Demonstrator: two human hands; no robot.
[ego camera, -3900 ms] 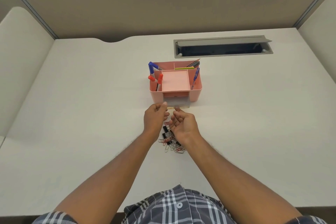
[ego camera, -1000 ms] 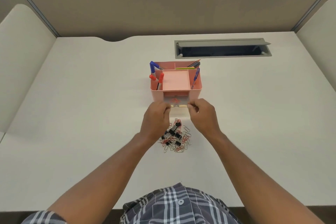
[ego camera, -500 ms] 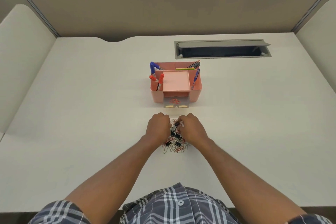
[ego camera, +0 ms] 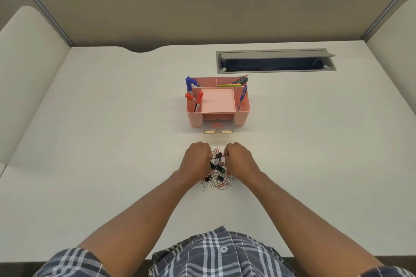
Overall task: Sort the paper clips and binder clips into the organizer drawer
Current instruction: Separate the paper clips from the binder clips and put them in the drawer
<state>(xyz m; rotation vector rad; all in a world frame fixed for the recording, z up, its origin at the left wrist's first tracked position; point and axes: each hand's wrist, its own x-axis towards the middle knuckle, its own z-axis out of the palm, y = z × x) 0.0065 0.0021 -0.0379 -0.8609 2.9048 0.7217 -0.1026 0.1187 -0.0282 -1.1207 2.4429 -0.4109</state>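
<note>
A pink desk organizer (ego camera: pixel 244 117) stands mid-desk. Its clear drawer (ego camera: pixel 218 129) is pulled out at the front, with a few red paper clips inside. Nearer to me lies a tangled pile of paper clips and black binder clips (ego camera: pixel 217 176). My left hand (ego camera: pixel 197 159) and my right hand (ego camera: pixel 238 161) rest on either side of the pile's far end, fingers curled down into it. What the fingertips pinch is hidden. A black binder clip (ego camera: pixel 218 155) shows between the two hands.
Markers and pens (ego camera: pixel 193 94) stand in the organizer's side and rear compartments. A grey cable hatch (ego camera: pixel 275 60) is set into the desk at the back right. Beige partition walls enclose the desk on three sides.
Both hands left the drawer front and came back toward me onto the clip pile, curling into it. The drawer stays pulled out with red clips in it.
</note>
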